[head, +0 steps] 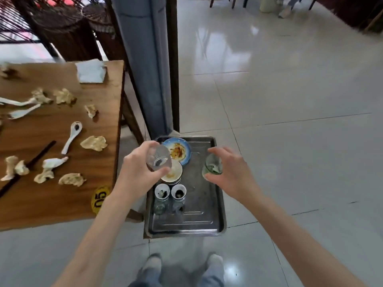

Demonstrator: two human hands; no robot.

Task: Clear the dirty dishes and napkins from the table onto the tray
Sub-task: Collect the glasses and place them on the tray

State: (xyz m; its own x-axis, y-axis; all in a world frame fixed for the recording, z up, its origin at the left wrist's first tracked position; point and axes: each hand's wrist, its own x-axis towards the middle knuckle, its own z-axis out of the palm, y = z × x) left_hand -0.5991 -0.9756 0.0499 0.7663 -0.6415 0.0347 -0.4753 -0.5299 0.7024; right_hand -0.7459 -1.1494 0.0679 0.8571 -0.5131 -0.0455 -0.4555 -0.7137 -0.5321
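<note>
head view: the only writing that can be read is "05", dark digits on a round yellow tag [99, 198] stuck on the near right corner of the wooden table [62, 195].

the left hand [137, 169] is curled round a clear ribbed glass [158, 158], fingers on its far side and thumb across the near side, holding it tilted above the stacked white bowls [173, 172] on the metal tray [204, 220]. the right hand [230, 171] wraps a green-tinted glass [212, 166] with dark bits at its bottom, fingers spread round its rim, over the tray's bare right part. both hands are clenched on their glasses and are apart from each other.

the tray sits on the tiled floor [290, 141], at about 3 o'clock from the table's near corner. on it, at 12 o'clock from the bowls, lies a blue plate [180, 151] smeared with orange sauce, touching the bowl stack. at 6 o'clock from the bowls stand two small white cups [171, 192] with dark dregs, side by side, each seeming to sit on a glass below it.

on the table lie crumpled napkins [94, 142] scattered across the top, a white spoon [71, 139] with a dark smear in its bowl, more white spoons [22, 112] at its 10 o'clock, dark chopsticks [31, 163] lying diagonally, and a folded pale paper [91, 71] at the far edge. a dark post [173, 59] rises just behind the tray. the person's shoes [153, 266] stand at 6 o'clock from the tray.
</note>
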